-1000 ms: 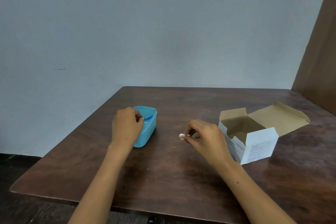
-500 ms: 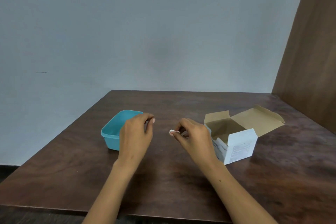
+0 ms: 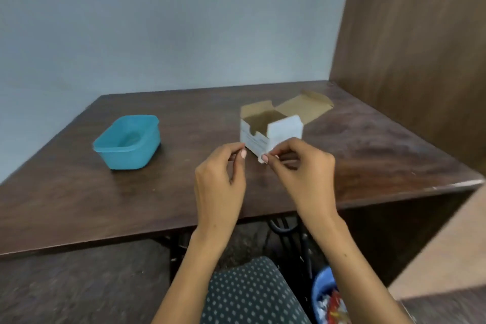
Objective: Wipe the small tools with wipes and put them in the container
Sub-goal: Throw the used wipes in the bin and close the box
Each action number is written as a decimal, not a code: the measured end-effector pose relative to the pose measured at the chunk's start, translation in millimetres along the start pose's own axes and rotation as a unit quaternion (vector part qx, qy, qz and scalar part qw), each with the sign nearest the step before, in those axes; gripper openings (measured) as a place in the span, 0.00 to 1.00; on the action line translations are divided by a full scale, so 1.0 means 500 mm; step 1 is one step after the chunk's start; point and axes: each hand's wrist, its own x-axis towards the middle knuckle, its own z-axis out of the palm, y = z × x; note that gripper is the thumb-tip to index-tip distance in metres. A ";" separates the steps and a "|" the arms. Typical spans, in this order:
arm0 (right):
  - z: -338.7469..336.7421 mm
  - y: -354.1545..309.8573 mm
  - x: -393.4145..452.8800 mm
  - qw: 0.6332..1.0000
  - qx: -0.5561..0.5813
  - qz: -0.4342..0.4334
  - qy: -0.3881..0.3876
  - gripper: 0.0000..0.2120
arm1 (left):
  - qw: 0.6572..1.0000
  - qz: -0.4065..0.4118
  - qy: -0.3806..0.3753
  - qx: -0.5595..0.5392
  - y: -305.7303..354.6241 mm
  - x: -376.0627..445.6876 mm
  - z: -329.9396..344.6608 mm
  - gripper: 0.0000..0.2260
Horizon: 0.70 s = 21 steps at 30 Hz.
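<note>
On the left of the dark wooden table (image 3: 79, 192) stands the blue plastic container (image 3: 128, 142); its inside is blurred and I cannot make out a tool in it. My right hand (image 3: 302, 168) pinches a small white wipe (image 3: 263, 160) between thumb and forefinger, just in front of the open white cardboard box (image 3: 273, 131). Close to the left of it, my left hand (image 3: 223, 173) has its fingers curled together. Nothing shows between those fingers, and a small gap separates their tips from the wipe.
A brown wooden panel (image 3: 410, 47) walls off the table's right side, and a grey wall stands behind. Below the table's near edge lie a dotted dark fabric (image 3: 249, 292) and a blue bin (image 3: 326, 294) with colourful scraps.
My left hand left the blue container and came right, up to my right hand in front of the box. The view swung down and right, so the container now sits further left.
</note>
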 end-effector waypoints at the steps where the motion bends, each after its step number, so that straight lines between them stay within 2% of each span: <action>1: -0.035 0.002 -0.032 1.000 -0.010 0.005 0.009 0.06 | 1.000 0.003 -0.010 -0.021 0.018 -0.026 0.013 0.07; 6: -0.174 0.059 -0.179 0.990 -0.083 0.089 0.070 0.06 | 0.988 0.026 -0.091 -0.122 0.089 -0.169 0.095 0.09; 10: -0.234 0.166 -0.284 0.959 -0.176 0.198 0.100 0.08 | 0.969 0.020 -0.195 -0.151 0.102 -0.268 0.189 0.09; 13: -0.250 0.267 -0.344 0.924 -0.226 0.285 0.120 0.08 | 0.955 -0.011 -0.263 -0.136 0.082 -0.328 0.268 0.09; 17: -0.245 0.388 -0.385 0.870 -0.220 0.414 0.154 0.06 | 0.934 -0.060 -0.337 -0.101 0.058 -0.377 0.360 0.08; 21: -0.237 0.468 -0.389 0.829 -0.263 0.474 0.142 0.04 | 0.920 -0.072 -0.380 -0.063 0.050 -0.398 0.423 0.09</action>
